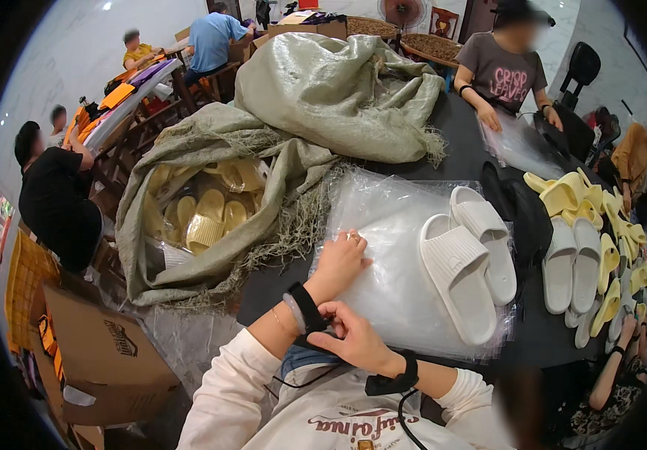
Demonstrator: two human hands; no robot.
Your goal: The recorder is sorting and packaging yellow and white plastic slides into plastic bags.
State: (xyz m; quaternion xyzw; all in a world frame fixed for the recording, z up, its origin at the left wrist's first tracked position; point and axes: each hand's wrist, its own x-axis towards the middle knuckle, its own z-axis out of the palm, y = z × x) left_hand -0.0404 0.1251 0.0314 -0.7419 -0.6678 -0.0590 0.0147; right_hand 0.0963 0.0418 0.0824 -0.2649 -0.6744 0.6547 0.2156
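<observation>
My left hand (342,259) holds nothing and rests at the left edge of a stack of clear plastic bags (391,292), its fingers loosely apart. On its wrist are a black strap (306,307) and a pale bangle (292,311). My right hand (359,341) reaches across, with thumb and fingers closed at the edge of that black strap. Another black strap (396,377) is round my right wrist. A pair of white slide sandals, one nearer (458,277) and one behind it (486,240), lies on the bags to the right of my hands.
A woven sack (136,225) holds bagged yellow slippers (207,221); a fuller sack (323,90) lies behind. More grey slippers (560,266) and yellow slippers (609,262) cover the right side. A co-worker (504,75) handles plastic bags across the table. A cardboard box (106,352) stands lower left.
</observation>
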